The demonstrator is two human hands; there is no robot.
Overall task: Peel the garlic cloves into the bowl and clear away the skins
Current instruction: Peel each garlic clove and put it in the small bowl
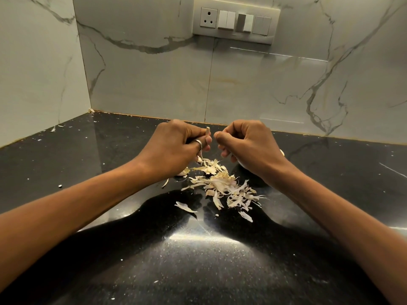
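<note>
Garlic clove (207, 130) sits pinched in left hand (176, 144); right hand (246, 146) curls beside it, possibly empty, above skins (222, 186).

text: none legible | labels: none | numbers: none

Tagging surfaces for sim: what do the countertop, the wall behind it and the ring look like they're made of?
Countertop: polished black stone, likely granite; pale flecks, mirror-like glare.
Wall: glossy marble-look tile or slab; grey veins, a vertical joint, reflections.
Ring, on the left hand pinching a garlic clove: silver-toned metal, shiny; alloy unclear.
</note>
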